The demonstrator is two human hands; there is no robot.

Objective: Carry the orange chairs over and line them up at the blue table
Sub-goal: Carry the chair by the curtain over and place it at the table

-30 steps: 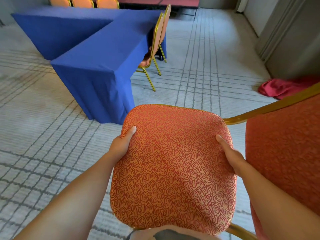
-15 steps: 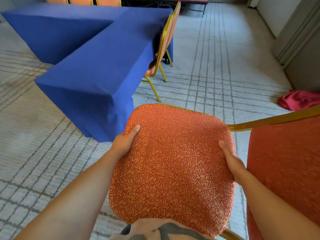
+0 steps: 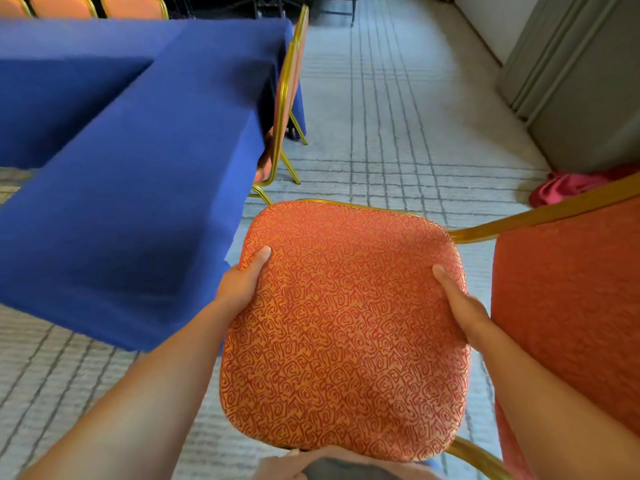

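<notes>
I carry an orange chair (image 3: 343,327) with a gold frame, its patterned seat facing me and its backrest at the right edge of the view. My left hand (image 3: 242,285) grips the seat's left edge, thumb on top. My right hand (image 3: 460,306) grips the right edge the same way. The blue table (image 3: 138,161) stands just left of the chair, its near corner close to my left forearm. Two orange chairs (image 3: 289,98) stand in a row along the table's right side.
More orange chairs (image 3: 86,5) stand behind the far side of the table. A crumpled red cloth (image 3: 568,188) lies on the carpet at the right, below a grey wall panel (image 3: 581,81). Pale carpet with grey lines stretches ahead between the table and the wall.
The table and the chairs beside it have come much closer and now fill the left half of the view. My grip on the seat is unchanged.
</notes>
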